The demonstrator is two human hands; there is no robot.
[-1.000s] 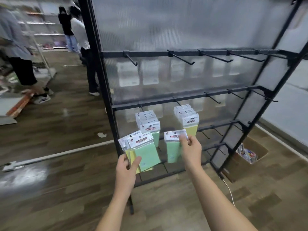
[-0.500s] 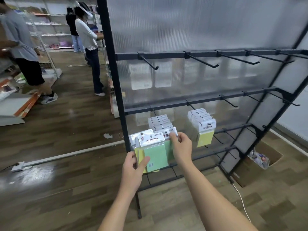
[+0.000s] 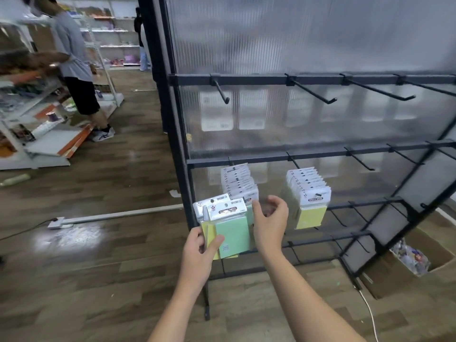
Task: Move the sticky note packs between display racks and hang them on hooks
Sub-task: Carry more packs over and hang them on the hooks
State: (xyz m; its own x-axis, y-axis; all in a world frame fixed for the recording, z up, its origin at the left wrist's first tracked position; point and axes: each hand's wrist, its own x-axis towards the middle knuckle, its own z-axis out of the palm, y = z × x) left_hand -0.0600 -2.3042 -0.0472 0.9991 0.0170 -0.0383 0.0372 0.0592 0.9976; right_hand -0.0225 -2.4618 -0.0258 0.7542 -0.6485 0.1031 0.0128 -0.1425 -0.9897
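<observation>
Left hand: clamped on a fanned stack of sticky note packs, thumb pressed across the front green pack, other fingers curled behind the stack's lower left edge.
Held stack: upright, white header cards on top, green and yellow pads below; raised just in front of the rack's left post, low on the display rack.
Right hand: fingers loosely spread and half curled, holding nothing; index fingertip near the right edge of the held stack, contact uncertain through blur.
Left hook row: packs hung in a dense file, directly behind the held stack.
Right hook row: packs hung likewise, yellow pad foremost, well clear of both hands.
Upper hooks: bare black prongs on the top rail.
</observation>
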